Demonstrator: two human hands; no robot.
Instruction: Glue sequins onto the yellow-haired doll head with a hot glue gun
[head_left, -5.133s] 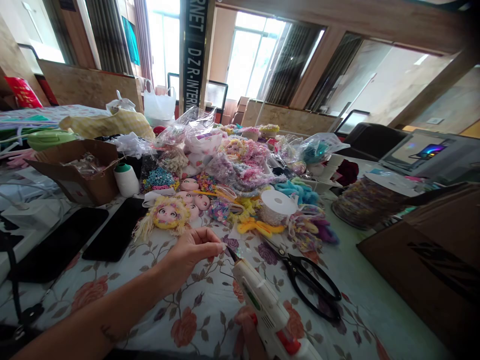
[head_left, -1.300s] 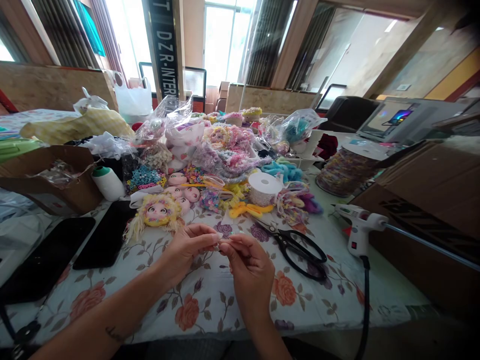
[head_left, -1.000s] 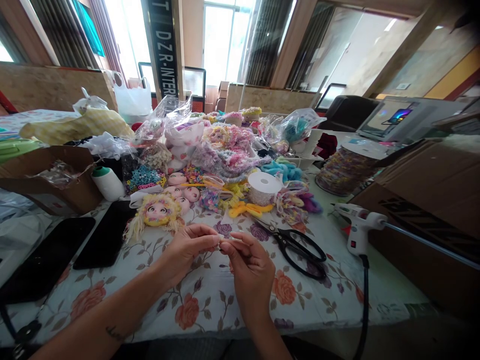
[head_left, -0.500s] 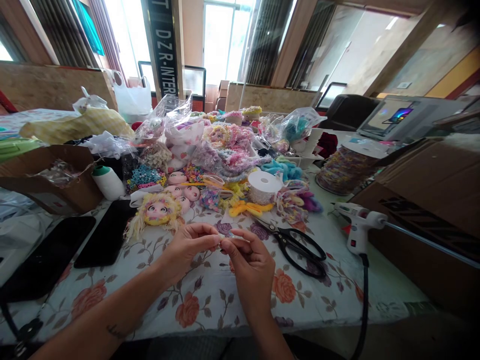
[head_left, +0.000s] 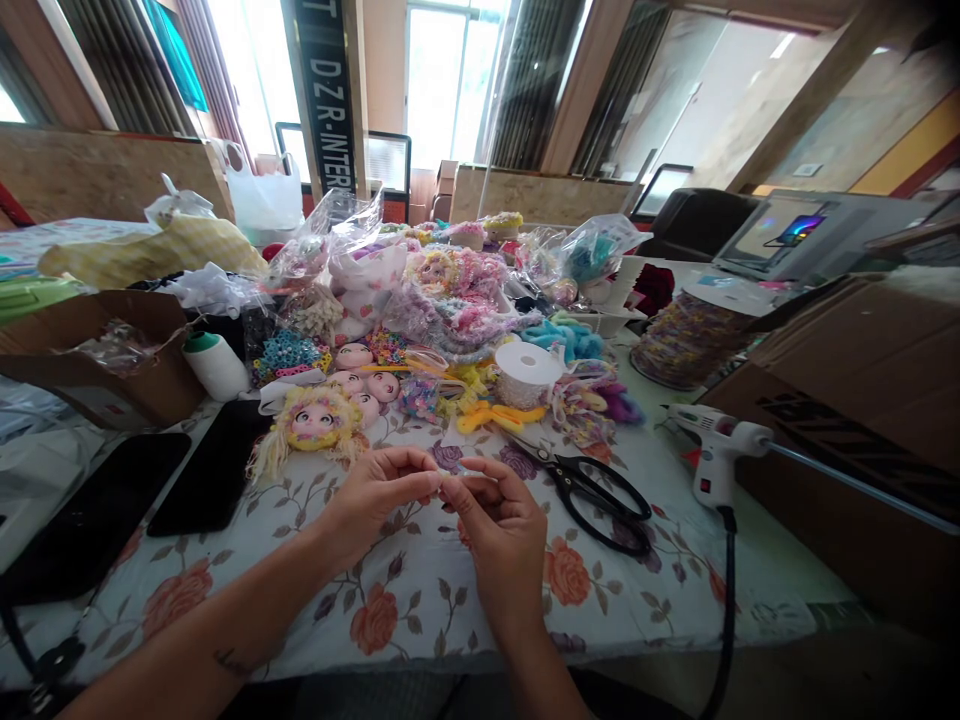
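- The flowered tablecloth spreads below both hands, toward six o'clock.
- The right hand is narrow, pinching a small pale piece.
- The left hand pinches it too.
- From them, scissors lie at three o'clock; the glue gun is farther.
- A doll head lies at ten o'clock.
- The small pale piece, mostly hidden, is where fingertips meet.
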